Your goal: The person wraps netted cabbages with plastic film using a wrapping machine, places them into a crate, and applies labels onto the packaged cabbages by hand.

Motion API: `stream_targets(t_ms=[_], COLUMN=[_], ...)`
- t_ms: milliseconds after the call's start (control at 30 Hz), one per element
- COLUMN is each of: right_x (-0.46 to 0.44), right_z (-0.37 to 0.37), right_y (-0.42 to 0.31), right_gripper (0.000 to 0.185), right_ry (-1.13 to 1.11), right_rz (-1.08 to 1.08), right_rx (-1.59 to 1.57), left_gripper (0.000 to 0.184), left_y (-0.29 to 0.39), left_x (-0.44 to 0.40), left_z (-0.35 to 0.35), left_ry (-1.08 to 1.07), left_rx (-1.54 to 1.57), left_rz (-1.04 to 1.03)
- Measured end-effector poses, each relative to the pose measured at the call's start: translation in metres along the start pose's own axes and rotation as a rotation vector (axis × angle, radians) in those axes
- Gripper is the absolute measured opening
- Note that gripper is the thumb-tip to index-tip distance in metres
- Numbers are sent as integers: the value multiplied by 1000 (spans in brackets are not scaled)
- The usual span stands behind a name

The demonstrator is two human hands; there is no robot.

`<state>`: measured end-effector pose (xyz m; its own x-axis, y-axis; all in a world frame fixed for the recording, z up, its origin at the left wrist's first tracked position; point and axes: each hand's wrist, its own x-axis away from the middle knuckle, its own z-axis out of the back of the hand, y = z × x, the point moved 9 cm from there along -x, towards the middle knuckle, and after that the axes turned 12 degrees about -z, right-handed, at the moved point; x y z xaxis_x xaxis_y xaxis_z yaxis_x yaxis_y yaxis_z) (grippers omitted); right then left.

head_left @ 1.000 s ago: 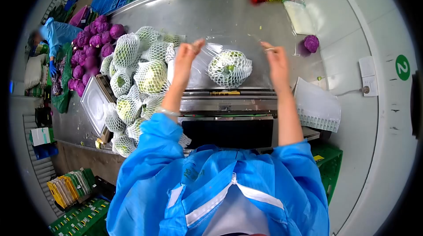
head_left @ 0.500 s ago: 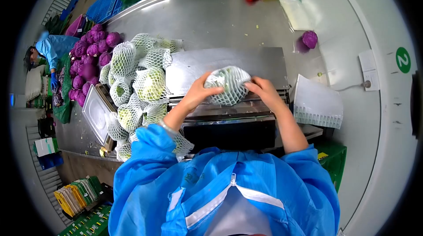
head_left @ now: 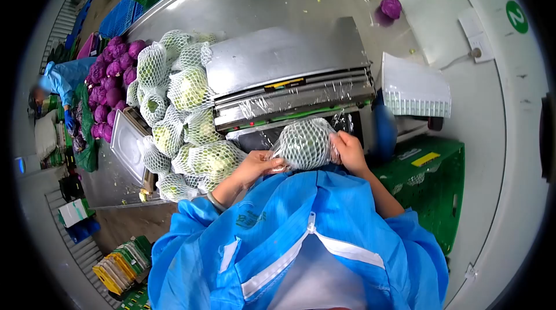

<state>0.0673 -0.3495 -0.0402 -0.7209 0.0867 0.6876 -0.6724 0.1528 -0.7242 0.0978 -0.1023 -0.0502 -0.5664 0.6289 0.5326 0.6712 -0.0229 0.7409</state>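
A pale green cabbage in a white foam net (head_left: 305, 143) sits close to my body, with clear plastic film (head_left: 246, 135) drawn around it. My left hand (head_left: 259, 166) pinches the film at the cabbage's left side. On the opposite side my right hand (head_left: 348, 151) is closed on the film too, fingers pressed together. Just beyond the cabbage stands a metal film-wrapping machine (head_left: 284, 58), and film hangs over its front edge. Several more netted cabbages (head_left: 191, 87) are heaped to the left of the machine.
Purple cabbages (head_left: 113, 72) are piled at the far left, near a person in a blue sleeve (head_left: 66, 81). A scale-like tray (head_left: 128, 145) leans by the heap. On the right are a green crate (head_left: 428, 188), a white ridged panel (head_left: 414, 87) and one purple cabbage (head_left: 391, 7).
Both hands have come from the machine's top toward my body with the netted cabbage, which now has film around it. My view has shifted, showing more of the green crate.
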Motion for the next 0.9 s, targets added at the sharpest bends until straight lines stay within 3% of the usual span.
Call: stream_targets(t_ms=[100, 133, 267, 367, 400, 433, 500, 533, 600, 633, 667, 700, 767, 833, 867, 900], right_x=[-8, -6, 9, 1, -5, -11, -12, -19, 1, 9, 28, 40, 76, 101, 122, 137], right_z=[18, 25, 49, 31, 18, 11, -5, 0, -1, -12, -29, -39, -67, -80, -83, -84], right_y=[26, 32, 29, 28, 23, 21, 17, 28, 19, 33, 36, 32, 3, 29, 15, -3], right_gripper=[41, 44, 41, 34, 27, 26, 26, 19, 13, 16, 23, 29, 37, 30, 30, 33], right_ry=[258, 369, 630, 860, 875, 887, 900, 785, 648, 275, 37, 5, -43, -325, -354, -327], right_rz=[140, 167, 257, 399, 482, 514, 572, 371, 515, 382, 178, 199, 283, 336, 180, 258], right_rx=[9, 125, 392, 874, 942, 942, 944, 923, 327, -206, -775, -338, 457, -184, -211, 12], left_gripper=[32, 35, 37, 26, 17, 14, 11, 14, 18, 21, 24, 13, 9, 12, 18, 25], left_y=[-30, -32, -21, 34, 31, 27, 14, 9, 33, 37, 16, 17, 48, 72, 71, 72], left_x=[3, -4, -18, -25, -39, -51, -73, -85, -63, -46, -42, -31, 11, 40, 39, 36], left_z=[28, 30, 66, 29, 21, 11, -4, 0, -39, -51, -50, -51, -85, -107, -106, -106], left_ry=[214, 239, 440, 556, 497, 432, 315, 254, 114, 32, -77, -20, -156, -312, -275, -322], left_rx=[24, 95, -269, -1506, -1615, -1640, -1820, -1758, -1334, -1102, -1000, -560, -737, -737, -757, -576], left_rz=[-74, -190, -289, -686, -663, -770, -728, -567, -960, -1119, -1130, -922, -1059, -1239, -1092, -1040])
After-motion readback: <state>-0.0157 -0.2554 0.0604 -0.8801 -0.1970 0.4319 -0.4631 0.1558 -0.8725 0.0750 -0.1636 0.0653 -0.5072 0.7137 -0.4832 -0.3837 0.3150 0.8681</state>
